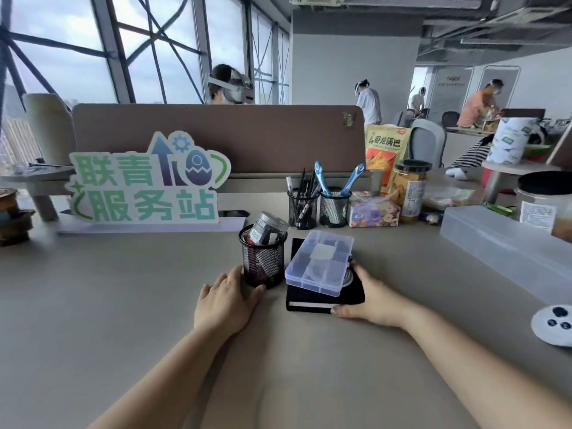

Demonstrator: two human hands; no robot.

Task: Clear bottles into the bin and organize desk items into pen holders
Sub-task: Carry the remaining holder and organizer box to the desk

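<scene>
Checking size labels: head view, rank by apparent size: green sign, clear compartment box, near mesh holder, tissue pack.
1. green sign
2. clear compartment box
3. near mesh holder
4. tissue pack; farther back, so true size unsure.

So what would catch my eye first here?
The big green-and-blue cut-out sign at the back left of the desk. Up front, the left hand rests against a mesh pen holder while the right hand grips a black notebook with a clear plastic box on top.

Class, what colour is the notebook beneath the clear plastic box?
The notebook is black; head view shows it.
</scene>
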